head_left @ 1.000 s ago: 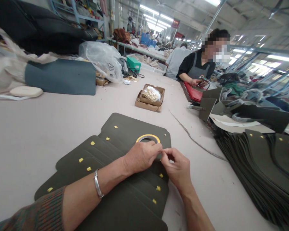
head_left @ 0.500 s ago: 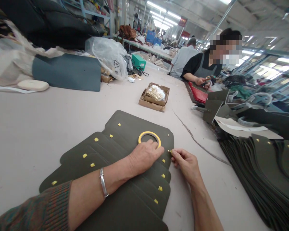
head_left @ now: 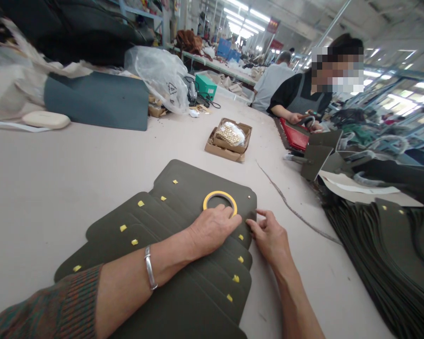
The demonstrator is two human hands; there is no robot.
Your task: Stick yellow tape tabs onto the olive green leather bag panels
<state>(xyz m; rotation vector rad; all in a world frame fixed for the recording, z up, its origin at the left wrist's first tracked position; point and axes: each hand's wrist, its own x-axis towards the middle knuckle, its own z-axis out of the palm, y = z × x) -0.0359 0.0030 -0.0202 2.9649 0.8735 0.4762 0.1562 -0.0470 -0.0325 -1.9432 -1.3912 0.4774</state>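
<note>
Dark olive panels [head_left: 194,181] lie overlapped on the table, with small yellow tape squares [head_left: 236,278] along both sides. My left hand [head_left: 212,230] is closed on the near rim of a roll of yellow tape [head_left: 207,197], which lies flat on the top panel. At the right edge of that panel is my right hand [head_left: 270,235]. Its thumb presses on the surface, over a trace of yellow, while the index finger stands apart from it. A small bare metal stud [head_left: 249,197] shows near the panel's upper right corner.
Beyond the panels sits a cardboard box [head_left: 228,153] of gold-coloured studs. A stack of olive pieces [head_left: 363,245] fills the right side. Across the table a co-worker [head_left: 300,99] handles a red piece [head_left: 295,135]. A clear plastic bag [head_left: 162,80] and grey sheet [head_left: 99,101] lie back left.
My right hand has moved slightly left onto the panel's edge. Its pinch on a small bit of yellow tape has opened, and the thumb now presses there. My left hand stays on the roll.
</note>
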